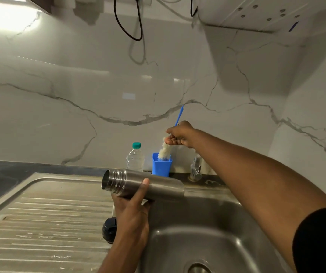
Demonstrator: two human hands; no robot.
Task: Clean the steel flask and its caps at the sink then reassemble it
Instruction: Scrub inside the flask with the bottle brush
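My left hand (131, 211) grips the steel flask (158, 186) sideways above the sink's left edge, its open threaded mouth pointing left. My right hand (179, 135) reaches to the back wall and holds a bottle brush (164, 148) by its blue handle. The white bristles of the brush dip into a blue cup (161, 167). A dark cap (109, 229) lies on the drainboard, partly hidden behind my left wrist. A bit of something white shows just above it; I cannot tell what it is.
The steel sink basin (197, 229) with its drain (197, 269) lies below my right arm. A ridged drainboard (46, 223) spreads to the left. A clear water bottle with a green cap (135, 157) and a chrome tap (196, 168) stand by the marble wall.
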